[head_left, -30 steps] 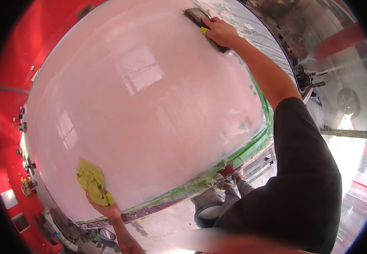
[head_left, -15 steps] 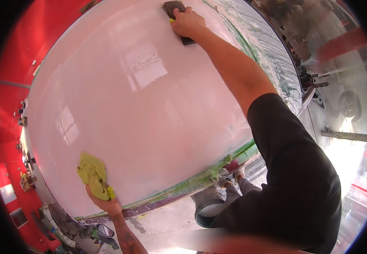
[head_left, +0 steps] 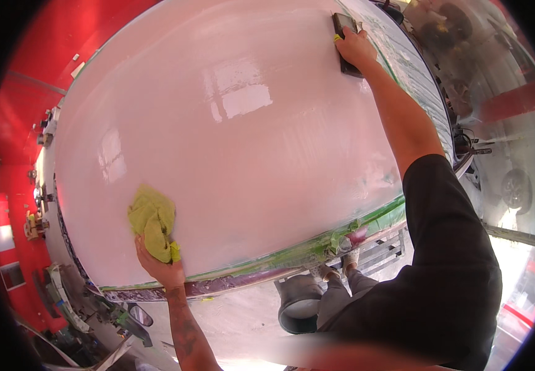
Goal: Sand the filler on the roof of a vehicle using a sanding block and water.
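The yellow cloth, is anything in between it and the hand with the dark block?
Nothing visible. The yellow-green cloth, under the left hand, lies near the lower edge of the glossy white panel. The right hand presses a dark sanding block at the far top. Only bare, shiny panel lies between them.

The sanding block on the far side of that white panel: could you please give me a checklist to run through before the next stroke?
1. Right hand grips the dark sanding block: ok, fingers lie over it.
2. Block flat on the glossy white panel: ok, as far as the view shows.
3. Left hand holds the yellow-green cloth on the near part of the panel: ok.
4. Green masking tape along the near edge in place: ok where visible.
5. Panel wet enough under the block: cannot tell.
6. Footing: shoes show below the edge; floor condition cannot tell.
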